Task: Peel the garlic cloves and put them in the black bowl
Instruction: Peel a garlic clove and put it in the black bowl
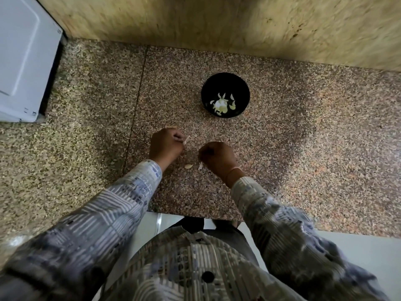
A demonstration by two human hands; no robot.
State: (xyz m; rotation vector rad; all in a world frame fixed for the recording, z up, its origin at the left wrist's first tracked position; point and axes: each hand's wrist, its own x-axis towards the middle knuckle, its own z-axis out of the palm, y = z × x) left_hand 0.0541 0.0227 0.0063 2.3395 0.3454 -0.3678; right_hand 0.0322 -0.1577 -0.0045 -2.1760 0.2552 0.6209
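Though clearly under way, judged only partly done. Already lying inside the black bowl (239, 86), set well beyond both hands: a small heap of pale cloves (221, 104), apparently peeled. Left to do: one loose clove (188, 166) on the counter (303, 148), between the wrists and apart from the bowl. Pinching a thin strip of skin (186, 140) in the curled fingers of the left hand (166, 146). Clenched likewise on the right hand (218, 158), with a white scrap (200, 166) showing just under it; cannot tell whether gripped or merely lying there. Probably mid-peel, with more stripping and the loose clove to follow.
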